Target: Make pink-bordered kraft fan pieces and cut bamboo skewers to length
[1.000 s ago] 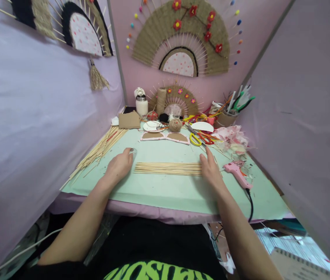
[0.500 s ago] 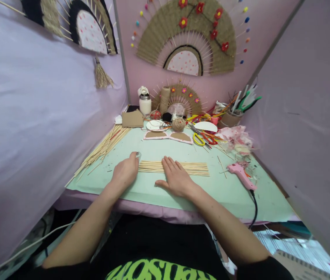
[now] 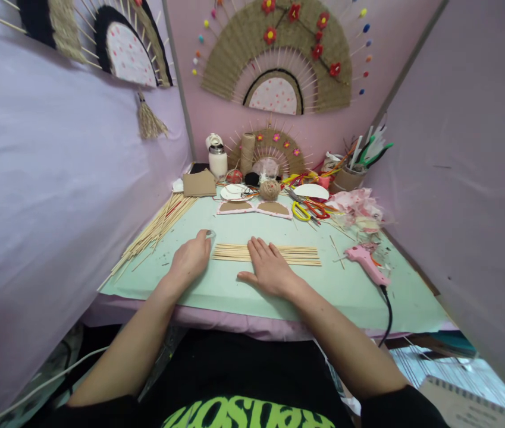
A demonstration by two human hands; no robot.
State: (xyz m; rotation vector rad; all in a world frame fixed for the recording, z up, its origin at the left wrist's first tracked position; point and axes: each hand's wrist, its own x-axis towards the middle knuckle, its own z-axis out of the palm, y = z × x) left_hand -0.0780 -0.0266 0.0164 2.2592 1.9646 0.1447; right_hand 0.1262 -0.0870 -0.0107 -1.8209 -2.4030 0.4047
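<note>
Right hand (image 3: 270,270) spread flat — on thin sticks (image 3: 301,255).
Left hand (image 3: 191,255) pinches a clear piece (image 3: 212,235) by their left ends — glue gun (image 3: 368,264) off right.

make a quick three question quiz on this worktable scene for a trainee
1. Which hand lies over the row of thin, pale wooden sticks: A) left, B) right, C) both?
2. True or false: the pink, pistol-shaped glue gun lies to the right of those sticks.
3. Fill in the blank: the large, brown, half-round fan on the pink wall carries ____ flowers.

Key: 1. B, the right hand; 2. True; 3. red.
</note>
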